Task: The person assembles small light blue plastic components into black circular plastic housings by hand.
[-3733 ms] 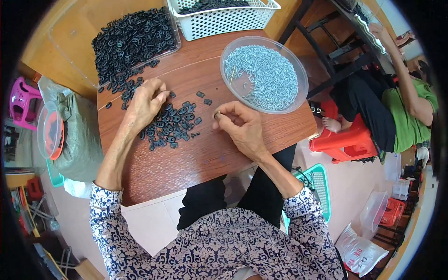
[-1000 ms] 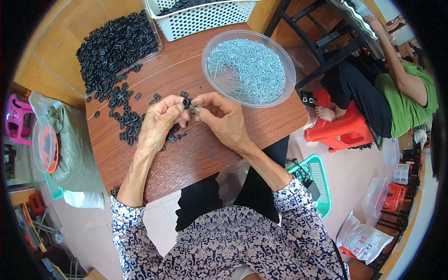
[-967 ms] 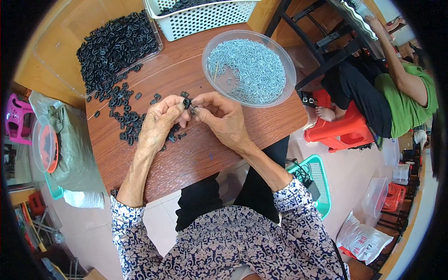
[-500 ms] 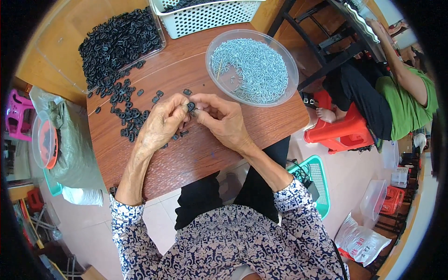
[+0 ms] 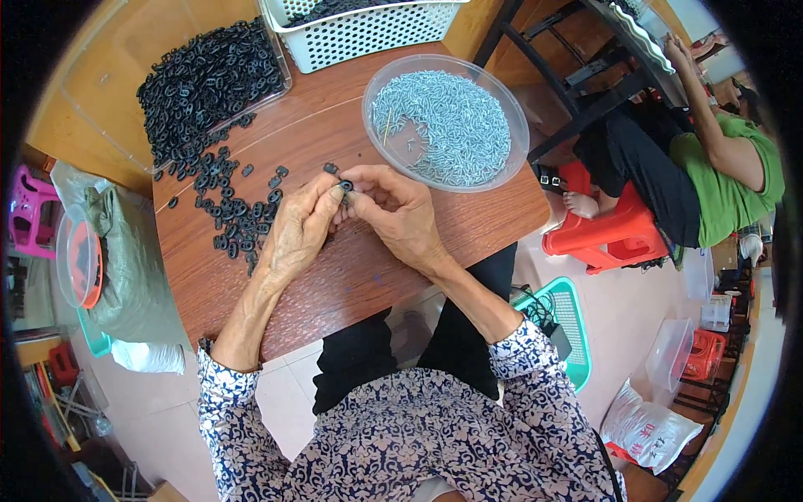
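Observation:
My left hand (image 5: pixel 305 222) and my right hand (image 5: pixel 400 213) meet above the wooden table. Both are closed, pinching a small black oval plastic part (image 5: pixel 345 186) between thumbs and fingertips. Its rounded opening faces up; my fingers cover its lower side. Just beyond the fingertips lies another black part (image 5: pixel 331 168). Left of my left hand, loose black parts (image 5: pixel 238 209) are strewn over the tabletop, trailing from a big heap (image 5: pixel 209 84) in a clear tray. Beyond my right hand stands a round clear tub (image 5: pixel 520 125) of small silvery-blue pins (image 5: pixel 460 125), which look like screws.
A white perforated basket (image 5: pixel 368 43) holding black pieces stands at the table's far edge. The wooden tabletop (image 5: pixel 309 305) ends just before my lap. At right, a person in a green top (image 5: pixel 736 180) sits by a red stool (image 5: pixel 606 243). A green basket (image 5: pixel 577 335) is on the floor.
The black part has turned between my fingertips, so its opening shows more plainly. My left hand has shifted slightly to the right, against the right fingertips.

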A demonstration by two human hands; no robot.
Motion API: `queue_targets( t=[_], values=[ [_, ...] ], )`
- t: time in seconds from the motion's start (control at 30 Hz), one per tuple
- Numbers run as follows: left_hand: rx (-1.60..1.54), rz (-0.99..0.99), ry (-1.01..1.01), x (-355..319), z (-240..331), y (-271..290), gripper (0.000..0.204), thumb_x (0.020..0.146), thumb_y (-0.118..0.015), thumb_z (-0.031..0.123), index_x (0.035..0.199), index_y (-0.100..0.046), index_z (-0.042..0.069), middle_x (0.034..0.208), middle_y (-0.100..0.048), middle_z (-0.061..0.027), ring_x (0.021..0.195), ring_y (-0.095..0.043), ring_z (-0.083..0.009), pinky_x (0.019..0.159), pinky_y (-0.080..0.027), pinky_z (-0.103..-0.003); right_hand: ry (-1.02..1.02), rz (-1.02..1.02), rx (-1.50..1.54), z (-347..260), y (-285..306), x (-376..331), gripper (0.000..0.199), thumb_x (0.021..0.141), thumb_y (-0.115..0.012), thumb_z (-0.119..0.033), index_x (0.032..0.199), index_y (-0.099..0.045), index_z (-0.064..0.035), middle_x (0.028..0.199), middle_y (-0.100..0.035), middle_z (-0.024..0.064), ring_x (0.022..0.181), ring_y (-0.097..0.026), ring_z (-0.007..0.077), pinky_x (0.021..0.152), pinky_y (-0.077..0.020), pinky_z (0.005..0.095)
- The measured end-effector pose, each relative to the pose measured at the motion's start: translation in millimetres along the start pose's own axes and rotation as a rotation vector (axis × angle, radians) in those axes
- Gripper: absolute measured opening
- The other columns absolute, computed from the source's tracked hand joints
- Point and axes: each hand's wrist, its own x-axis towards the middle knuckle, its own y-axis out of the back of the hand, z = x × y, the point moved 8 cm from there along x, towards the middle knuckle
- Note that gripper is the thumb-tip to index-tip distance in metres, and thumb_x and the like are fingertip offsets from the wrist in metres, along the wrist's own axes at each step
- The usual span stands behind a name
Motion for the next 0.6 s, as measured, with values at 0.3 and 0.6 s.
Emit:
queue_targets(
  t=[0.3,0.6],
  values=[
    [-0.053,-0.011,0.06,1,-11,4,0.033,0.105,-0.043,0.026,0.088,-0.058,0.003,0.066,-0.053,-0.0027,0.061,-0.051,-0.0112,0.057,-0.042,-0.028,0.052,-0.039,-0.156,-4,2,1,0.034,0.087,-0.07,-0.003,0.121,-0.063,0.0003,0.088,-0.065,0.0038,0.074,-0.063,0.0093,0.064,-0.0542,0.0237],
    [-0.027,0.031,0.058,-2,-14,3,0.038,0.105,-0.045,0.03,0.085,-0.059,0.002,0.063,-0.054,-0.001,0.061,-0.053,-0.01,0.058,-0.042,-0.026,0.33,-0.126,-0.631,-31,-8,5,0.044,0.078,-0.078,-0.003,0.12,-0.066,-0.0046,0.078,-0.062,0.0043,0.065,-0.059,0.0089,0.056,-0.0491,0.023]
  ],
)
